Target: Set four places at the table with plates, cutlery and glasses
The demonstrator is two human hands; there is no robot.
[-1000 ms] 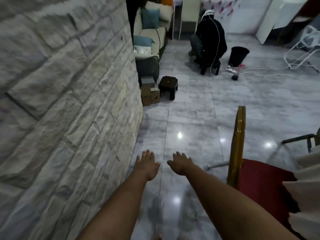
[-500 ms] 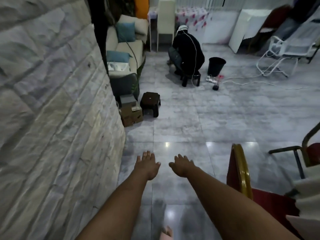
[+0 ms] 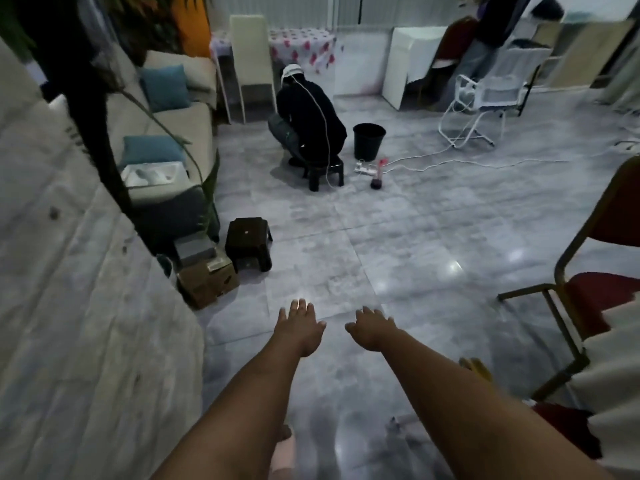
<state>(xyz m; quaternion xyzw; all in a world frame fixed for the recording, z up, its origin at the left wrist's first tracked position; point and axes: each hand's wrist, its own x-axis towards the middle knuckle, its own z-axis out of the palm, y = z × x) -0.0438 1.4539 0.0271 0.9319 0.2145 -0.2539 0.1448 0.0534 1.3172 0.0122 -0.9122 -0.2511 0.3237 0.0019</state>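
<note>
Out front and low, both bare arms reach over the glossy grey marble-pattern tile floor (image 3: pixel 415 237). left hand (image 3: pixel 299 325) palm down, fingers straight and slightly spread, nothing in it. right hand (image 3: pixel 372 330) just beside it, not touching, palm down, fingers relaxed and apart, also holding nothing. Both hang in the air above the tiles. Where the plates, cutlery and glasses are I cannot tell from this view. At my right edge there's a white pleated cloth (image 3: pixel 616 375), possibly the skirt of a table, but it's cut off by the frame so I won't commit. Next to it stands a red-cushioned chair with a gold metal frame (image 3: pixel 602 296). On my left, a rough pale stone-block wall (image 3: pixel 69 306). Past its corner a brown cardboard box (image 3: pixel 207 282) sits on the floor, touching or nearly touching a low dark plastic stool (image 3: pixel 247 244). Behind those, a beige sofa with teal cushions (image 3: pixel 180 123). Farther back, mid-room, a person in dark clothes (image 3: pixel 311 112) crouches facing away, with a black plastic bucket (image 3: pixel 369 140) to their right and a white power strip (image 3: pixel 365 168) on the tiles near it. A white metal folding chair (image 3: pixel 485 109) stands well apart, toward the back right. One bare foot (image 3: pixel 284 448) shows at the bottom, blurred.
</note>
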